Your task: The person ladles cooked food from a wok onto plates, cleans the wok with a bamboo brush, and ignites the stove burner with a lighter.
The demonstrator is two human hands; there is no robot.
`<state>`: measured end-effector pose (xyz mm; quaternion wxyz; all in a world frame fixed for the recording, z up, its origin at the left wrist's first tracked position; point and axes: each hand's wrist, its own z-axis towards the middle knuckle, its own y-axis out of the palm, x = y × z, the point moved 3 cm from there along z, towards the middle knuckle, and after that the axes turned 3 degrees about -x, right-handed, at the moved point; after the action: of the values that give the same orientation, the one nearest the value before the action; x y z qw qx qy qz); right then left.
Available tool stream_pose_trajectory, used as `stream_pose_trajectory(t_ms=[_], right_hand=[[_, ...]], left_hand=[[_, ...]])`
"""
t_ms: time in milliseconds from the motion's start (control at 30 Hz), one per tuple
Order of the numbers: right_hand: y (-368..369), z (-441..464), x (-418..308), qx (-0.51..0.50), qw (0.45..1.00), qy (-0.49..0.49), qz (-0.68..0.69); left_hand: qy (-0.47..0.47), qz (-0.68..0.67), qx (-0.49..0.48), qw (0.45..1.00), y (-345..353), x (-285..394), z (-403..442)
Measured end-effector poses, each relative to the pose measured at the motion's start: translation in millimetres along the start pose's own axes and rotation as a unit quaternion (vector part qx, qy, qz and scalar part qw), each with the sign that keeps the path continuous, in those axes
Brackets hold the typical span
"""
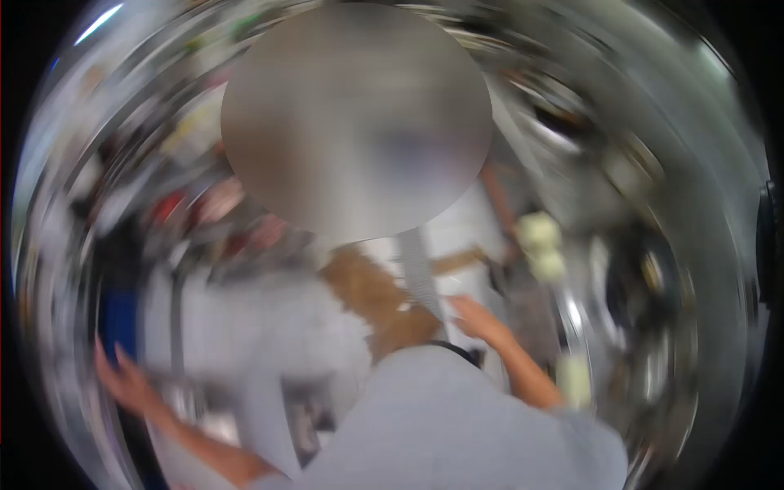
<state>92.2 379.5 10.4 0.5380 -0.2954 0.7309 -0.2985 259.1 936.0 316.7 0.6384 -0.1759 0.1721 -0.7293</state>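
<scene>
At the lower left, my left hand [124, 382] reaches out with its fingers apart and nothing visible in them. It is nearest to a dark blue upright panel [120, 322]. My right hand [478, 318] is low beside my body, right of the brown, ragged-edged patch [371, 298] and the grey strip [419, 269]. Its fingers look stretched out and hold nothing I can see, though motion smears them. Whether either hand touches anything cannot be made out.
Pale green rounded things [541, 245] stand on the right along a shiny metal surface [576, 314]. Dark round shapes [641, 278] lie beyond them. Red and pink items [216, 200] are at the upper left. A blurred oval hides the top middle.
</scene>
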Motion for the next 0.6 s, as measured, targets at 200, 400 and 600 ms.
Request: stream_pose_trajectory(t_ms=[200, 400, 600], right_hand=[[9.2, -65.4, 74.8, 0.082, 0.991, 0.084, 0.057], [161.7, -140.7, 292.5, 0.225, 0.938, 0.221, 0.145], [259.9, -305.0, 414.0, 0.384, 0.384, 0.524, 0.656]], left_hand=[[0.143, -0.251, -0.644, 0.709, 275.7, 103.8, -193.3], [0.261, -0.352, -0.709, 0.552, 142.3, 400.6, -228.8], [0.372, -0.405, -0.727, 0.411, 124.1, 498.3, -296.7]])
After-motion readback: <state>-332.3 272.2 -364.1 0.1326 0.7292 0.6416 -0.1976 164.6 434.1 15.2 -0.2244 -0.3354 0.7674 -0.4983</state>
